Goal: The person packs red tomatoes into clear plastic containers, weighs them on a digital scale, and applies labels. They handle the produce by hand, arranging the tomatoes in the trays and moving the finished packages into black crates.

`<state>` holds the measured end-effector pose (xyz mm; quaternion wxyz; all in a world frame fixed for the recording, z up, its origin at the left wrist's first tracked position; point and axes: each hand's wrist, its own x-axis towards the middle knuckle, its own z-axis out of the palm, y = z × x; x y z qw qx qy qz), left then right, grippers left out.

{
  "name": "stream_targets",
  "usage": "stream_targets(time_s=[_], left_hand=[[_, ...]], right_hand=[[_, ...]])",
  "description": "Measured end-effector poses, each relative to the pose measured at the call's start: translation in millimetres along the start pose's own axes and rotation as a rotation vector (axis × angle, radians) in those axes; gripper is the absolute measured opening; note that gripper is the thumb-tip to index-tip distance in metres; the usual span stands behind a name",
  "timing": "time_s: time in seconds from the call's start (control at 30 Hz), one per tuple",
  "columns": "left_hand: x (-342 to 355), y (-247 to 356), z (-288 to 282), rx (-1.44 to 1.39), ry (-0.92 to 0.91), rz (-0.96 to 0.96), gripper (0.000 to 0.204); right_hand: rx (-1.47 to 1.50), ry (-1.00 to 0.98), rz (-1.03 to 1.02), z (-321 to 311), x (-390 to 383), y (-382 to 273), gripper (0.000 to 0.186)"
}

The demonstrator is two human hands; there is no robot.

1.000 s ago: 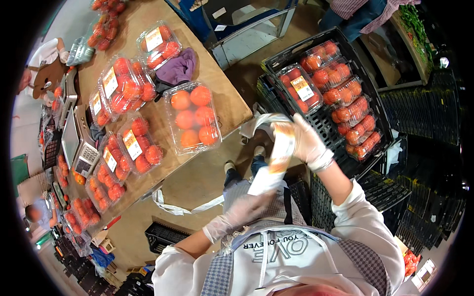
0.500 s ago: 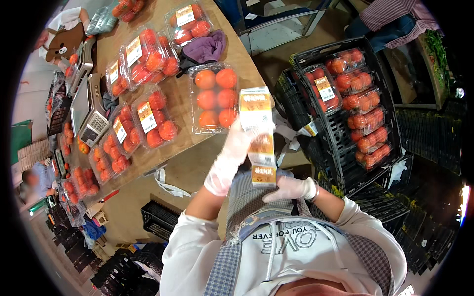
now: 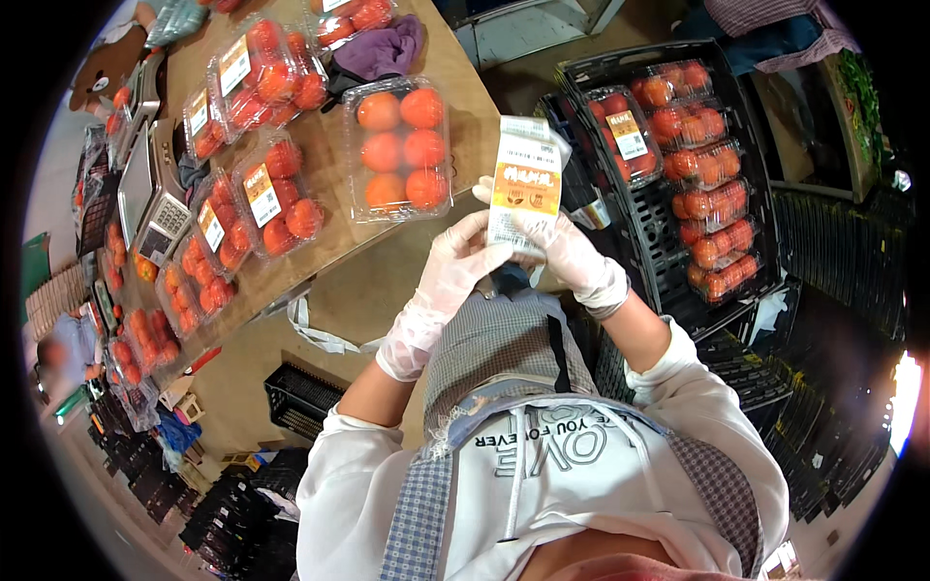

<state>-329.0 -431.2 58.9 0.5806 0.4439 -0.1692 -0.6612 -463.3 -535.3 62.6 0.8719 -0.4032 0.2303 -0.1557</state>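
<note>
A strip of white-and-orange printed labels is held up in front of me, just right of the table edge. My left hand, in a thin translucent glove, pinches the strip's lower left side. Also gloved, my right hand is closed on its lower right side, fingers partly behind the paper. Nearest to both hands on the table is a lidded clear plastic box of tomatoes, with no label showing on its top.
More tomato boxes, most labelled, cover the wooden table beside a purple cloth and a scale. At right, a black crate holds several packed boxes. Another person's striped sleeve shows beyond it.
My right hand has risen from near my lap to grip the label strip. The hanging strip is now gathered up between both hands. The table has shifted slightly up and left in view.
</note>
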Motion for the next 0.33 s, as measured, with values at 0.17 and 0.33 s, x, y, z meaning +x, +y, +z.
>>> stream_targets(time_s=[0.17, 0.33], left_hand=[[-51, -61, -25, 0.766, -0.102, -0.165, 0.024], [-39, -65, -56, 0.647, -0.059, 0.027, 0.062]], right_hand=[[0.604, -0.023, 0.065, -35, 34, -18, 0.069], [0.341, -0.072, 0.063, -23, 37, -18, 0.072]])
